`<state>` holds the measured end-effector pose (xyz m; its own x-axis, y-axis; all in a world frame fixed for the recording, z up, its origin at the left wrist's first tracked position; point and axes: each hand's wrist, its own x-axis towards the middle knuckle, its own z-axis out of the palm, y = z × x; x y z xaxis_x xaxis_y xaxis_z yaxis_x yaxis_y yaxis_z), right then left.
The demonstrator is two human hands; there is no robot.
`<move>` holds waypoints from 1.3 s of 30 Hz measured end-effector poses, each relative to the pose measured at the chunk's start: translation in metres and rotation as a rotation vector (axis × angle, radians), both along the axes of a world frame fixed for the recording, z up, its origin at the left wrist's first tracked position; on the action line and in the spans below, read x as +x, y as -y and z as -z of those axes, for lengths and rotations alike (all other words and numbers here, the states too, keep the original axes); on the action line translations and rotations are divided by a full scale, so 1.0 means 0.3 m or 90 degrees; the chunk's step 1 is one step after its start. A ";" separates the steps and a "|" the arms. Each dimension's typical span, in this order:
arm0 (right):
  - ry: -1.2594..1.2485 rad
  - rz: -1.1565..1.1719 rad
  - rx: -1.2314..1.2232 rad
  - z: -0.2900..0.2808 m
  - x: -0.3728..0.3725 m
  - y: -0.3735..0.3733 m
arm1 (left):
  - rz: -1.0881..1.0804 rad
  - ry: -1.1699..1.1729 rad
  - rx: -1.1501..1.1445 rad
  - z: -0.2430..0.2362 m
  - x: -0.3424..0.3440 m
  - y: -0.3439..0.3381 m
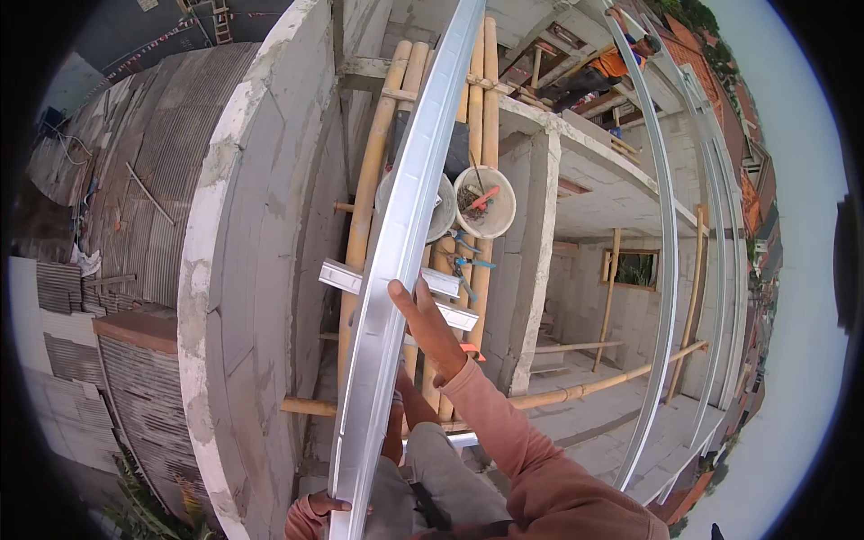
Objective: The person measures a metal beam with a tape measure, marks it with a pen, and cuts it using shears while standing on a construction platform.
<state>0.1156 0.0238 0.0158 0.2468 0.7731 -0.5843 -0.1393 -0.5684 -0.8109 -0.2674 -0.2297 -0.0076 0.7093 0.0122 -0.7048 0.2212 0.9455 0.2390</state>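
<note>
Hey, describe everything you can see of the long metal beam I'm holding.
The long metal beam is shiny silver, apparently folded sheet, with lengthwise ridges. It slants in front of bamboo poles, leaning right toward the top, where it leaves the view. The left hand grips its lower part; the right hand touches it farther up, along its right edge.

The long channel (387, 261) running from twelve o'clock to seven is smooth, glossy metal; the bamboo poles (364, 198) toward twelve look woody and fairly smooth. At nine o'clock stands a matt, rough-edged masonry wall (265, 243). The sleeve (508, 427) at five is matt cloth, the white bucket (511, 205) at one plastic-looking.
</note>
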 end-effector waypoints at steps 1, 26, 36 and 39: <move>0.084 0.004 0.009 -0.042 -0.045 -0.020 | 0.002 -0.002 0.017 -0.037 -0.003 0.013; -0.363 0.187 -0.056 0.060 -0.081 0.041 | -0.870 -1.025 -0.135 -0.537 0.218 0.795; -0.245 0.074 -0.116 0.077 -0.029 0.044 | -1.751 -0.338 0.066 -0.087 0.193 1.099; 0.206 0.014 -0.257 0.003 0.010 -0.006 | -1.739 -0.399 0.226 0.013 0.109 1.042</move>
<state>0.1185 0.0255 0.0148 0.4786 0.4939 -0.7260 0.0668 -0.8449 -0.5308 -0.2346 -0.5424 -0.0116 -0.8708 -0.0251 -0.4910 -0.3641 -0.6381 0.6785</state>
